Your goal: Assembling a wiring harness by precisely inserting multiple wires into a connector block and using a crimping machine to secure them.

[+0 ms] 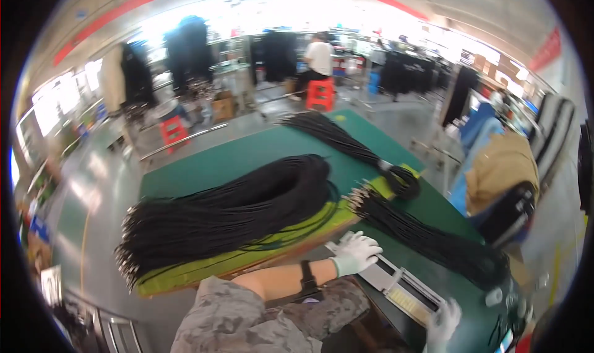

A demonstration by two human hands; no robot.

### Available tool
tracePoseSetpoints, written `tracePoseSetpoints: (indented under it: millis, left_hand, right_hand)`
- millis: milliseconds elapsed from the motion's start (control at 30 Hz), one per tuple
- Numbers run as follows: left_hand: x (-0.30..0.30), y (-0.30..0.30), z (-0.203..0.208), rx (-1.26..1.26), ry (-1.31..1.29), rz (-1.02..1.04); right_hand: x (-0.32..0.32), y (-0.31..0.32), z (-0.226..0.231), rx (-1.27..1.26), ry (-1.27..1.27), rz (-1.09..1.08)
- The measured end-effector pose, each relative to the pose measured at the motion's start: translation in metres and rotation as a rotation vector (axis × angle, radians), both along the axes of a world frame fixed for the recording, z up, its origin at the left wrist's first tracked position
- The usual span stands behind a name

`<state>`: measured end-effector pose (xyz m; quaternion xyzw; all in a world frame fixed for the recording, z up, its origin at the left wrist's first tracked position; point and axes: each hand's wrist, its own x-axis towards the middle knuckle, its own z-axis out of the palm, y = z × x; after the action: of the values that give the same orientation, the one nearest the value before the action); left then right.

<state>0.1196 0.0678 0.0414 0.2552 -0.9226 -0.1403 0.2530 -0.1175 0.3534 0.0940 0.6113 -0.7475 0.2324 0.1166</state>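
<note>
My left hand [360,254], in a white knitted glove, rests over the far end of a long, narrow grey-white metal fixture [391,281] with its fingers curled onto it. The fixture has a slot and a pale yellow panel [407,304]. At its near end is my right hand [444,321], also gloved; motion smears its fingers. To the left lies a big looped bundle of black cables [241,198] with metal ends. A second cable bundle [433,241] lies just beyond the fixture, to the right.
A third cable bundle [340,139], tied near one end, lies across the green table [229,149]. Yellow-green padding [247,258] lies under the big bundle. Small containers [494,297] stand at right, near draped fabric [502,167]. Farther off, a person [320,57] sits on a red stool [320,94].
</note>
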Motion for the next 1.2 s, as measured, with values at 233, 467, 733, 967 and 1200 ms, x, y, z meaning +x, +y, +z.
tracePoseSetpoints:
  millis: [233, 467, 733, 967, 1200]
  left_hand:
    - [0.024, -0.017, 0.032, 0.080, -0.319, 0.035]
    - [0.092, 0.054, 0.007, 0.165, -0.266, -0.030]
    - [0.193, 0.024, 0.124, 0.001, 0.195, 0.147]
    - [0.237, -0.070, 0.124, -0.164, 0.102, 0.572]
    - [0.187, -0.109, 0.134, 0.117, -0.205, 0.667]
  right_hand:
    - [0.024, -0.074, 0.012, -0.135, 0.334, 0.422]
    - [-0.012, -0.130, -0.019, 0.009, -0.244, 0.540]
    - [-0.029, -0.123, -0.052, -0.221, -0.920, 0.139]
    - [-0.025, -0.133, -0.055, -0.248, -0.925, 0.101]
    - [-0.028, -0.126, -0.056, -0.253, -0.988, 0.086]
